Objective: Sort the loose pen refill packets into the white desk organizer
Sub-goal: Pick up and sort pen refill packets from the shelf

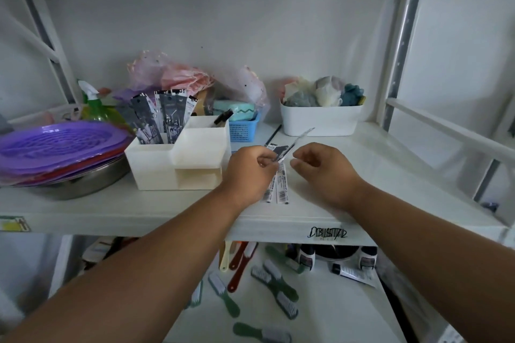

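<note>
Nearest, the left hand (250, 167) pinched a clear refill packet (295, 145) at its lower end, fingers curled on it so the strip angled up and away to the right, free of the shelf (390, 175), probably lifted out for filing. Just beside it to the right, the right hand (320, 167) hovered with fingers loosely curled and holding nothing, seemingly ready to help. Under the left hand a few loose packets (280, 186) lay flat on the shelf, awaiting their turn. Farther left stood the white desk organizer (178, 164); packets (161, 117) stood upright in its back-left compartment, so tall strips stayed visible. Beyond sat a blue basket (243, 129) and a white bin (320, 120).
</note>
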